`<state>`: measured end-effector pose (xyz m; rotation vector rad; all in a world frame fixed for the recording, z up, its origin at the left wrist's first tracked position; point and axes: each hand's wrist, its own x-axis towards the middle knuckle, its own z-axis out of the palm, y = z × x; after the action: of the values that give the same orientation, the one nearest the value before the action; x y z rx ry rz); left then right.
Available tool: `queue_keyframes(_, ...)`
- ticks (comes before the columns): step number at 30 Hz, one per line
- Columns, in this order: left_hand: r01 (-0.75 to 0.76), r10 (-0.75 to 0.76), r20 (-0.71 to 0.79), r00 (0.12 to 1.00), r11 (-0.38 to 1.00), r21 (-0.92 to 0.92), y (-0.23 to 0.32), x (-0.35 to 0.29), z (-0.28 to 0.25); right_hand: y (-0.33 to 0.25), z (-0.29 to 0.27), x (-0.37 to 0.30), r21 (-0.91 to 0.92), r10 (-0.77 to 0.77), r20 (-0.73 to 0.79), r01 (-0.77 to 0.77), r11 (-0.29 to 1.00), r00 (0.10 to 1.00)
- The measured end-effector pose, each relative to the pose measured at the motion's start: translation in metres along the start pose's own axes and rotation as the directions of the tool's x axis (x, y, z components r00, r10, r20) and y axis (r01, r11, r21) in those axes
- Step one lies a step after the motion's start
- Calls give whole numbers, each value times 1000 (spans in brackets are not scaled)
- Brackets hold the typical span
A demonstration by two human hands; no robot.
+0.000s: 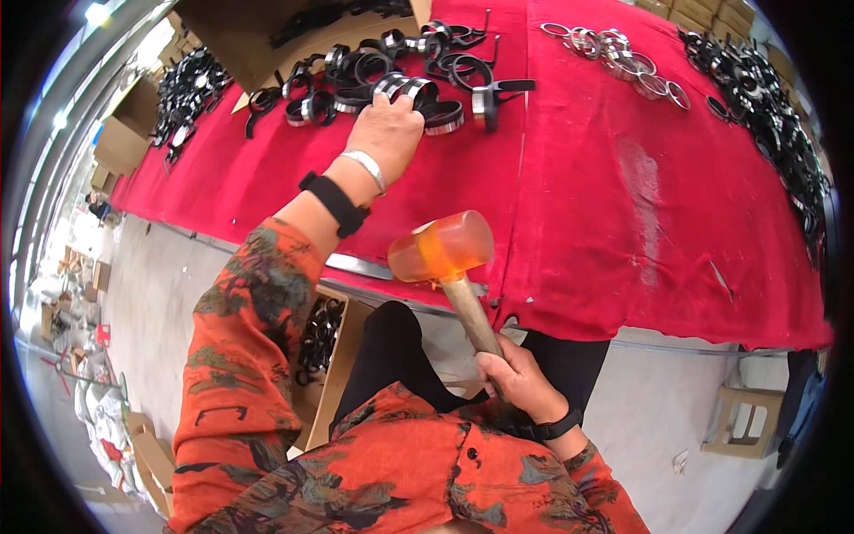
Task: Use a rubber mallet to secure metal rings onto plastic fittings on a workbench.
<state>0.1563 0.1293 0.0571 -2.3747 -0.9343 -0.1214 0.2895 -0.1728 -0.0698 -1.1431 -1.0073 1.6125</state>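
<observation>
My left hand reaches to the far side of the red-covered table, its fingers curled at a black-and-silver ring; the fingertips are partly hidden. Around it lies a loose group of black rings, some with straight handles sticking out. My right hand is closed round the wooden handle of a mallet close to my body. The mallet's translucent orange head is raised near the table's front edge, tilted to the left.
Silver rings lie farther right on the red cloth. Heaps of black parts cover the right edge and far left corner. An open carton stands behind the rings. Below the table are another carton and a stool.
</observation>
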Motion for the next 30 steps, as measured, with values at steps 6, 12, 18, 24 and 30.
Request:
queue_keyframes(6,139,-117,88,989,941,-310,-43,-89,-29,-3,6,0,5,16,-8,-16,1000,1000)
queue_keyframes(12,597,-149,601,786,-71,-799,-24,-197,-17,-17,14,-5,236,45,55,-56,970,997)
queue_keyframes(18,368,-333,407,851,-175,-913,25,-237,24,-60,37,-6,-50,-106,-136,100,994,985)
queue_keyframes(24,237,-523,364,771,-295,-926,59,-247,33,-105,63,-17,-264,-382,-197,326,908,903)
queue_keyframes(30,313,-480,419,771,-287,-905,69,-241,26,-77,59,-21,-626,-214,-193,48,778,958)
